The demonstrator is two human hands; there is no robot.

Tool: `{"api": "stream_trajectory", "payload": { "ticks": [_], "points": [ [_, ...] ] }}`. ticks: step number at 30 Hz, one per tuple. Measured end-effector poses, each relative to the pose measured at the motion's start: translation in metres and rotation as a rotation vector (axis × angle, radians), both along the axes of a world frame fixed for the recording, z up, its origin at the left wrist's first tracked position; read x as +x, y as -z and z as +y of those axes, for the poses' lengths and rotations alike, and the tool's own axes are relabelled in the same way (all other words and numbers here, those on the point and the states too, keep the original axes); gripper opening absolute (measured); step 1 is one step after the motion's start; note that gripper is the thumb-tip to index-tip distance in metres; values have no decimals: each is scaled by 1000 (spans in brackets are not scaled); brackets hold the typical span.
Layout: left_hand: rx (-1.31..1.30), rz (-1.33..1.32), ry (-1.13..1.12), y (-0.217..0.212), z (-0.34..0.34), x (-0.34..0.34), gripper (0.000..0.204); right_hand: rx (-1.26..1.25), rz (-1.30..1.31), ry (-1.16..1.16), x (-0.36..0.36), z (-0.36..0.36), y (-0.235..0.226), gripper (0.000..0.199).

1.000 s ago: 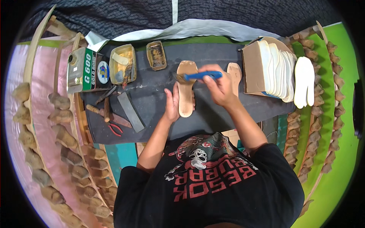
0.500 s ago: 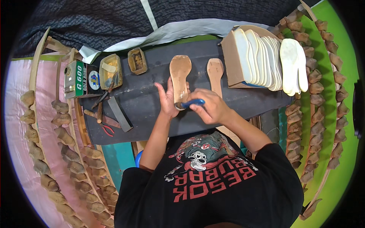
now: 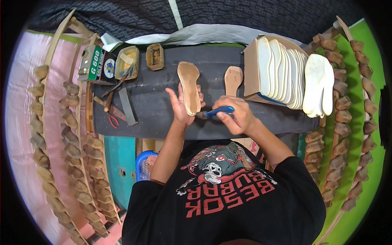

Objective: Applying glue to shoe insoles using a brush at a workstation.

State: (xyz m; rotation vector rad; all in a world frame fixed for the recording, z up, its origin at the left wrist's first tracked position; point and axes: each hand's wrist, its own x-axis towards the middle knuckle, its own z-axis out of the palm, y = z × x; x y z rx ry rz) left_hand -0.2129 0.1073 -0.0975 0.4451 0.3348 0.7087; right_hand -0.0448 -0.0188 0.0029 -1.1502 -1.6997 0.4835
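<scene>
A tan insole (image 3: 189, 87) is held by the left hand (image 3: 182, 107), fingers curled under and around its near end; it lies lengthwise on the dark tabletop (image 3: 163, 110), toe pointing away from the body. The right hand (image 3: 237, 116) is clamped on a blue-handled brush (image 3: 214, 112), w/ the tip touching the insole's near edge, just beside the left palm. A 2nd insole (image 3: 233, 79), same tan colour, lies just right of the 1st, not touched. Farther right, a cardboard box (image 3: 250, 73) is packed w/ white insoles (image 3: 286, 71) stood on edge; a white pair (image 3: 319, 83) leans at its outer side. At the tabletop's left end: a green tin (image 3: 90, 63), two open tins (image 3: 127, 62) of glue, a flat metal blade (image 3: 128, 107) and red-handled pliers (image 3: 112, 121), all well apart from both hands. Rows of wooden lasts (image 3: 77, 134) are racked left & right of the seat. A blue basket (image 3: 143, 165) is seen below the tabletop's edge, by the left elbow.
</scene>
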Motion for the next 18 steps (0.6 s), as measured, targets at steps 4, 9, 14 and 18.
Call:
{"api": "stream_trajectory", "payload": {
  "ticks": [4,9,14,18],
  "points": [
    [24,-124,76,9,1,9,67,44,44,-11,0,3,-10,14],
    [83,-93,40,-7,3,22,54,113,12,12,7,9,-11,13],
    [233,166,18,-6,7,21,54,167,-53,128,21,26,-9,16],
    [265,246,-20,-4,10,20,56,64,-137,-127,12,18,-14,18]
  ]
}}
